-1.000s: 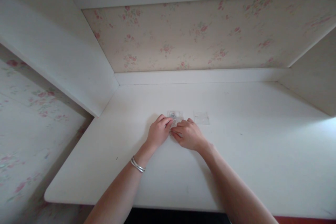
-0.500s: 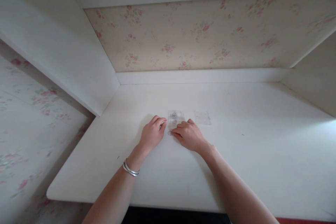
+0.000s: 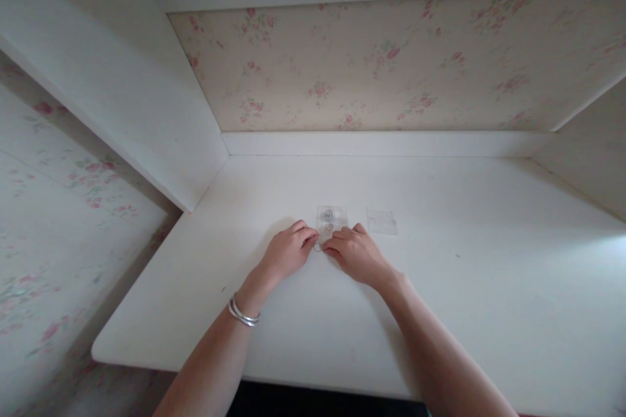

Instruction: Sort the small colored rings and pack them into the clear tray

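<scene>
A small thin ring (image 3: 317,248) shows between my two hands, just above the white desk. My right hand (image 3: 360,254) pinches its right side between thumb and forefinger. From the other side my left hand (image 3: 289,251), also closed in a pinch, has its fingertips at the ring's upper edge. Right behind the fingers lies a clear plastic box (image 3: 339,210) with a few small round pieces in it, too small to name. Part of this box is hidden by my right fingers. A clear flat lid or tray (image 3: 383,222) lies to its right.
The white desk (image 3: 469,313) runs back to a low white ledge (image 3: 391,143) and a flowered wall. A white upright panel (image 3: 122,91) bounds the left side. Small dark specks dot the desktop. A silver bangle (image 3: 242,313) circles my left wrist.
My left hand has moved right and slightly down, so its fingertips now meet the ring. My right hand stays nearly in place. The view has shifted a little.
</scene>
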`<state>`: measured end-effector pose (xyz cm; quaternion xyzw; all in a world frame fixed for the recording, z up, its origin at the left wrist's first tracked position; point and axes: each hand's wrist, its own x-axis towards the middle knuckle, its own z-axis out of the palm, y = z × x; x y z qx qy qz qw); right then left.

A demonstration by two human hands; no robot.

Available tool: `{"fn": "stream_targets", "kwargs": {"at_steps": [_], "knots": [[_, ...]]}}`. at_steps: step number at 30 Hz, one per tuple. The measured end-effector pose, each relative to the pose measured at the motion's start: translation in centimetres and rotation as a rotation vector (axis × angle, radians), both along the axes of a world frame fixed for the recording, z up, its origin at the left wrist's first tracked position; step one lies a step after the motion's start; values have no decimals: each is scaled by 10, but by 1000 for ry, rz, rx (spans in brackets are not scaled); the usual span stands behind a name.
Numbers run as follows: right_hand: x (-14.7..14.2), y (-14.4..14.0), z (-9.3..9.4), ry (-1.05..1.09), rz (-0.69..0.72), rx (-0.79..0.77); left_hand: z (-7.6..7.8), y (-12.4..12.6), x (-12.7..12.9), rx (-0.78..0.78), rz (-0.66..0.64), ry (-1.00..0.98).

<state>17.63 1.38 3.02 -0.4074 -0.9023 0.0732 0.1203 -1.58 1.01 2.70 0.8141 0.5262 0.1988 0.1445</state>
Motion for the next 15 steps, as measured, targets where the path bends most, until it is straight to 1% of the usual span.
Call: {"fn": "stream_targets", "kwargs": {"at_steps": [6,10,15], "knots": [[1,3,-5,39,-8,-21,2,-1,-3,-16,-37,63],[5,6,-5,120,-6,-36,2,-2,-3,-29,-28,82],[8,10,-6,240,-47,-43,1,-2,-4,-23,-32,81]]}}
